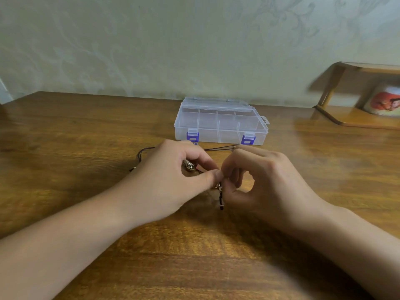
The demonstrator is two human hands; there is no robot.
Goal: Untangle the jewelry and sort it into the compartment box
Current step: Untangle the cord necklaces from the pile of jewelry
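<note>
My left hand (173,178) and right hand (257,180) pinch the thin, limp cord (220,197) near its knot, because it tangles easily.

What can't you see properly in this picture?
- Head view: the knot in the dark cord, hidden by the left hand and right hand.
- Anything inside the clear box: too hazy.
- The printed mug: blurred, cut off by the right edge.

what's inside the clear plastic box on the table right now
Through the clear box, whose lid is shut, only dividers show; its compartments look empty. The corded jewelry is outside, in front of it, pinched by the left hand and right hand.
</note>
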